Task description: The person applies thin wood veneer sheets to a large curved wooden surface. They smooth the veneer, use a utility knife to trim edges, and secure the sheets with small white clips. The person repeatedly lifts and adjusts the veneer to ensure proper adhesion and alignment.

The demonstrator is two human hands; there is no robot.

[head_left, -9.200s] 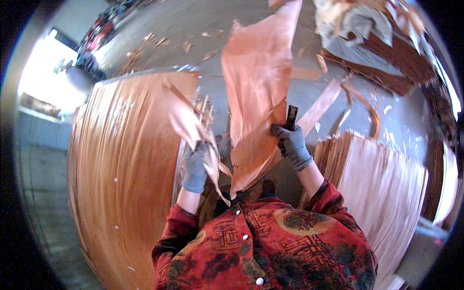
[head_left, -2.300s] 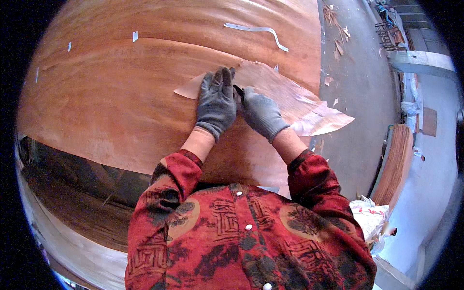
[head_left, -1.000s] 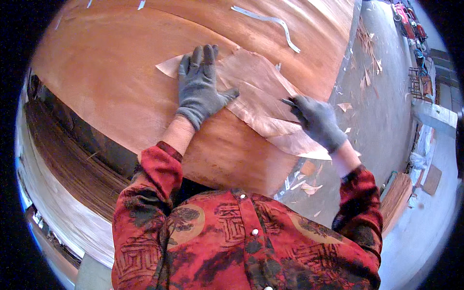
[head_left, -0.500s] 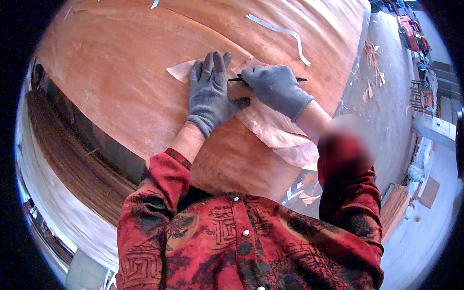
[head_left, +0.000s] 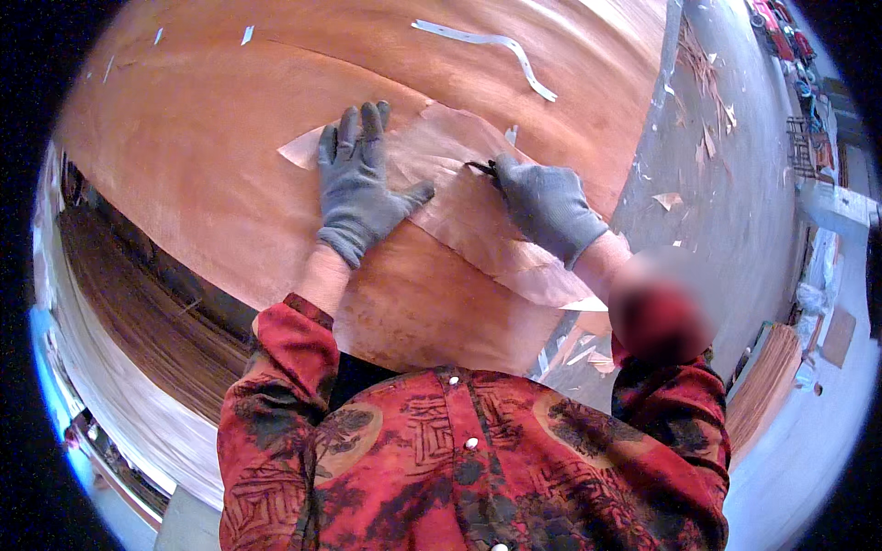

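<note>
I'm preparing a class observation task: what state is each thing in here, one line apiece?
Left hand: gloved, spread open on the pale sheet
Right hand: gloved, closed around a dark tool
Dark tool: held, tip contact unclear
Pale sheet: laid over the brown sheet
White strip: bent, lying on the brown sheet
Floor scraps: scattered

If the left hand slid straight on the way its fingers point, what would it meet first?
The left hand would probably meet the dark seam in the brown sheet first; whether it's raised is unclear.

Workshop: brown veneer stack (head_left: 138, 298), scraps (head_left: 669, 199) on floor (head_left: 726, 225).
</note>
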